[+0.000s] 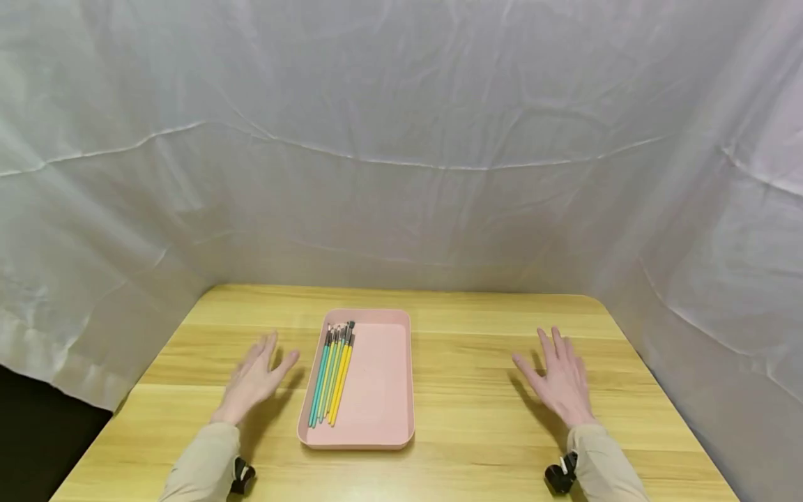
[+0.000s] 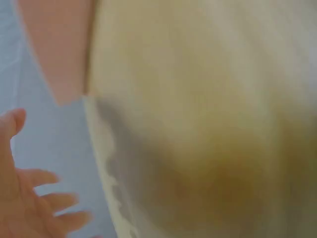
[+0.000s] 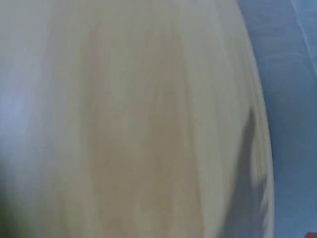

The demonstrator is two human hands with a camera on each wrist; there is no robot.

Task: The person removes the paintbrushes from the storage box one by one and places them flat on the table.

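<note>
A pink rectangular tray [image 1: 383, 390] lies on the wooden table, left of centre. Along its left side rest several slim paintbrushes [image 1: 331, 376] with teal, pale green and yellow handles, their dark tips toward the back. Left of the tray, my left hand [image 1: 252, 380] hovers over the table with fingers spread and nothing in it; the left wrist view catches its fingers at the lower left and a blurred part of the tray [image 2: 59, 44]. Well to the tray's right, my right hand [image 1: 561, 383] is also spread and holds nothing. Only a sliver of it shows in the right wrist view.
The light wooden table [image 1: 477, 404] has rounded far corners. A pale, creased cloth [image 1: 401, 209] hangs behind it and along both sides. Each wrist wears a small black device, such as the one at the right wrist [image 1: 560, 475]. A dark area [image 1: 44, 432] sits at the lower left.
</note>
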